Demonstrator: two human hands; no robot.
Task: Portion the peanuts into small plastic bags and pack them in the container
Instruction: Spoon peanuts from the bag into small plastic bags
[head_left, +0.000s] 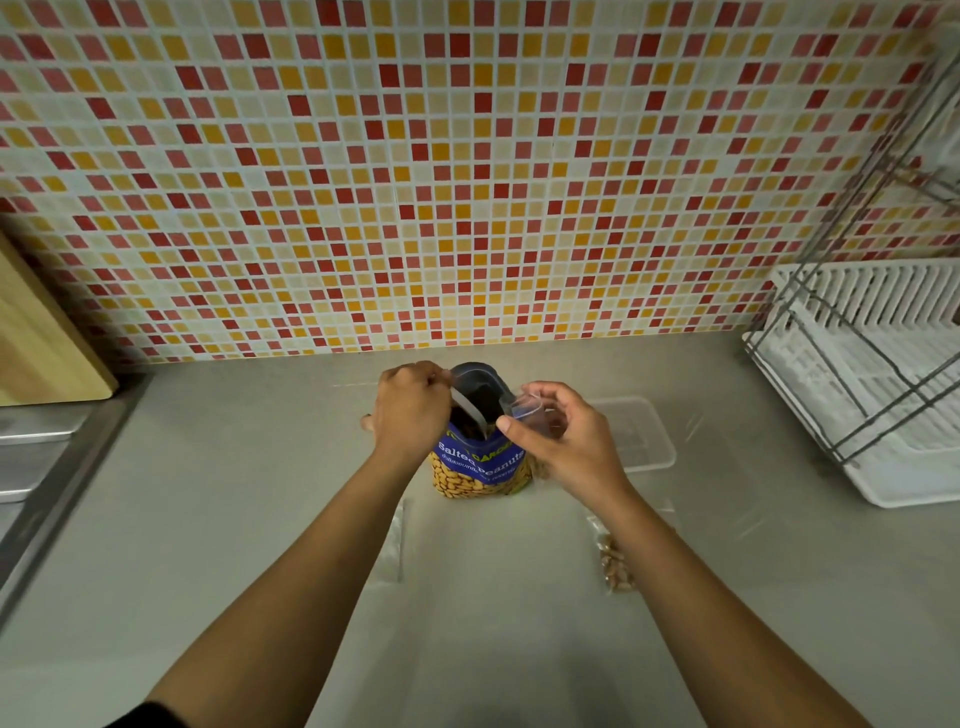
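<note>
Left grip (410, 410): spoon (467, 408); right grip (566, 439): bag (527, 408)

1. Only the person's two arms and two hands were in view.
2. The left hand (410, 410) was bare, with small bumps at the knuckles.
3. The right hand (566, 441) was bare too, and its thumb nail (503, 423) was cut short.
4. The left forearm (311, 561) was long, slim and bare from the wrist up.
5. A dark sleeve (150, 717), nearly black, showed as a small edge high on the left arm.
6. The right forearm (691, 582) was bare as far as the view went, so any sleeve on that arm could not be seen.
</note>
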